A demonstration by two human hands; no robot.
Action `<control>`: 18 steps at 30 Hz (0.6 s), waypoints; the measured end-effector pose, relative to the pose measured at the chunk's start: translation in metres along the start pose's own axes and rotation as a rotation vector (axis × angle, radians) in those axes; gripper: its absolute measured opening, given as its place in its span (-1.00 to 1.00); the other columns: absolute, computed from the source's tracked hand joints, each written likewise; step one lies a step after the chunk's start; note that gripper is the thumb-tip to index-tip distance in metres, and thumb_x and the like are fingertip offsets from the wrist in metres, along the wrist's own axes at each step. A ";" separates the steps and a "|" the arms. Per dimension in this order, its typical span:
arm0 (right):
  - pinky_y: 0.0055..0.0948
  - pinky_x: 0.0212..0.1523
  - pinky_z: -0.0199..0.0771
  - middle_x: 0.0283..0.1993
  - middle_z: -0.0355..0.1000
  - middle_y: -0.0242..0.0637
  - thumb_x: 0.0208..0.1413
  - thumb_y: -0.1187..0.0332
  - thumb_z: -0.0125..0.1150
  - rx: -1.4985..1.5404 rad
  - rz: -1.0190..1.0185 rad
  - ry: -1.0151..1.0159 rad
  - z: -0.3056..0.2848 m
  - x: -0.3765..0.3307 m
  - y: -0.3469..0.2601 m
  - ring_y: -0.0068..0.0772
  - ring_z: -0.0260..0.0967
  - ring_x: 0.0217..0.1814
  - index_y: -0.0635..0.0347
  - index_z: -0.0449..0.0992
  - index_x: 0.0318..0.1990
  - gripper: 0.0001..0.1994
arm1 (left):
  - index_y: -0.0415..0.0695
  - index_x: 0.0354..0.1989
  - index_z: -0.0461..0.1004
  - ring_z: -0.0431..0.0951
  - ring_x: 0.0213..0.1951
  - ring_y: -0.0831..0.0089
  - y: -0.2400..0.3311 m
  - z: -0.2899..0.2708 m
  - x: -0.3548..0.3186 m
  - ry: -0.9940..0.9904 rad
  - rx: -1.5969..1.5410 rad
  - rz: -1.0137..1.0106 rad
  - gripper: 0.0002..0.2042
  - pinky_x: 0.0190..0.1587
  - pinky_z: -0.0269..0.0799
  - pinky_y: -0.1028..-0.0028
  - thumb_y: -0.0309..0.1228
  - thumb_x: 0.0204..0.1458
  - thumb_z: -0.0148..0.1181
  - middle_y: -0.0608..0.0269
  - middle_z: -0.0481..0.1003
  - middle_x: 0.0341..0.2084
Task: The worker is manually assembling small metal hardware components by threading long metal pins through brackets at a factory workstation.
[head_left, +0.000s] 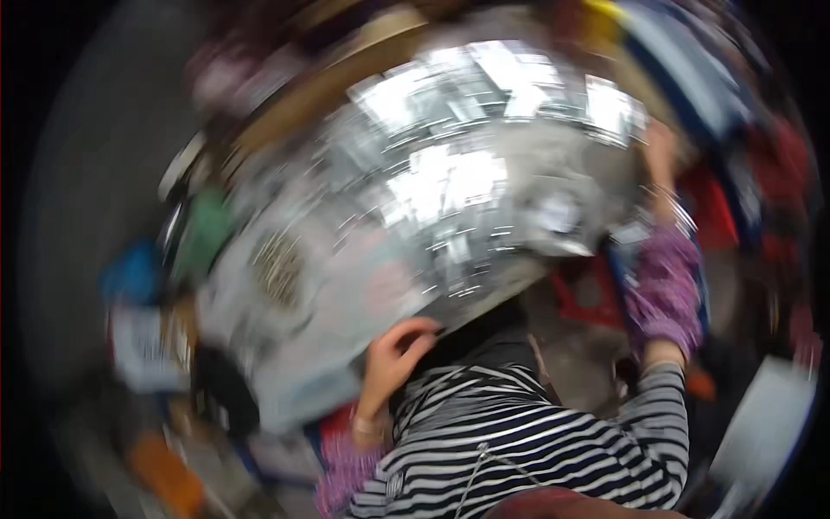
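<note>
The left hand (396, 353) is curled, fingers bent, gripping the near edge of a big shiny metal bowl (450, 190). A thin bangle sits at its wrist, above a purple cuff and a black-and-white striped sleeve (519, 441). The right hand (660, 156) reaches up along the bowl's far right edge and presses against it; blur hides how far its fingers are open. That forearm wears a purple cuff (664, 290) and bangles too.

The bowl is held up between both hands, filling the middle of the view, tilted so its mirror-like surface faces the camera. Bright ceiling lights and windows reflect in it. Whether anything lies in it cannot be told.

Left of the bowl, a pale sheet-like thing (294, 329) with a darker patch lies close under its rim. Further left sit a green object (206, 232), a blue object (132, 272) and, near the bottom, an orange one (169, 476), all too blurred to name. To the right, red shapes (718, 208) and a white object (761, 432) crowd close. Little open room shows around the bowl's edges.
</note>
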State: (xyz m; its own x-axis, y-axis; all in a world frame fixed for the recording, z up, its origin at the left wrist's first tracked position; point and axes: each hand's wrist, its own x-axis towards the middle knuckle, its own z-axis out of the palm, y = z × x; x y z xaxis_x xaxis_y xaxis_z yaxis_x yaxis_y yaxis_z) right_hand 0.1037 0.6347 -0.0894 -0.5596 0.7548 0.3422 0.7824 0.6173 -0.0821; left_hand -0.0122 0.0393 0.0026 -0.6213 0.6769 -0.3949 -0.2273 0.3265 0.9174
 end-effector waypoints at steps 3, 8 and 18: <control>-0.49 -0.26 0.40 -0.22 0.50 -0.18 0.13 0.24 -0.03 0.647 0.162 -0.225 0.000 0.003 0.019 -0.40 0.45 -0.28 0.25 0.52 -0.15 -0.69 | -0.26 -0.22 0.47 0.46 -0.25 0.58 -0.006 -0.009 0.003 -0.073 -0.011 0.135 -0.84 -0.14 0.38 0.59 -0.54 0.00 0.11 0.28 0.50 -0.31; -0.58 -0.20 0.37 -0.09 0.44 -0.29 0.12 0.21 0.08 1.085 0.469 -0.206 0.030 0.011 0.058 -0.52 0.37 -0.19 0.24 0.44 -0.02 -0.64 | -0.23 -0.31 0.50 0.50 -0.39 0.63 0.001 -0.029 -0.011 0.032 -0.010 0.163 -0.86 -0.32 0.41 0.61 -0.52 -0.08 0.16 0.31 0.53 -0.47; -0.62 -0.26 0.35 -0.10 0.42 -0.35 0.16 0.22 0.03 0.860 0.242 -0.047 -0.057 -0.041 0.002 -0.55 0.34 -0.25 0.13 0.44 0.01 -0.68 | -0.19 -0.26 0.49 0.48 -0.45 0.52 0.047 -0.239 -0.047 0.732 0.634 0.122 -0.79 -0.37 0.38 0.49 -0.38 -0.07 0.16 0.23 0.53 -0.42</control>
State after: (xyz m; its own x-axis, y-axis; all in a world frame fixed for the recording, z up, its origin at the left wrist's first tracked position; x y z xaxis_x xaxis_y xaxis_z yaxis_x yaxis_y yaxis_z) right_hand 0.1435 0.5923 -0.0505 -0.4313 0.8825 0.1876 0.4154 0.3788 -0.8270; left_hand -0.1732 -0.1351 0.0760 -0.9746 0.2224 0.0252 0.1818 0.7208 0.6689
